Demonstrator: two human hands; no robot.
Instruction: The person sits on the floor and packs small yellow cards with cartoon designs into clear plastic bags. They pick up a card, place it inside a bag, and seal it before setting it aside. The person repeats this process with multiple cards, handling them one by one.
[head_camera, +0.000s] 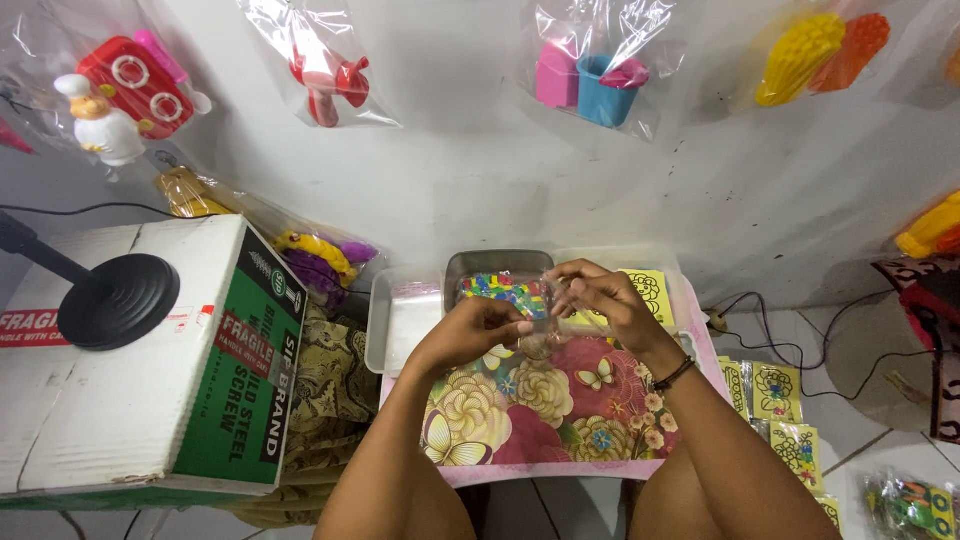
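Both my hands meet above a small table with a flowered top (530, 420). My left hand (478, 328) and my right hand (605, 300) pinch a small clear plastic bag (545, 318) between their fingers. What is inside the bag I cannot tell. Just behind the hands a metal tray (470, 265) holds many small colourful pieces (500, 290). A yellow printed card (648, 290) lies to the right of that tray. A dark band circles my right wrist.
A second metal tray (385, 330) holds clear bags at left. A cardboard box (150, 370) with a black round stand base (115, 300) sits far left. Bagged plastic toys (595, 75) hang on the wall. Yellow packets (775, 395) and cables (800, 330) lie on the floor at right.
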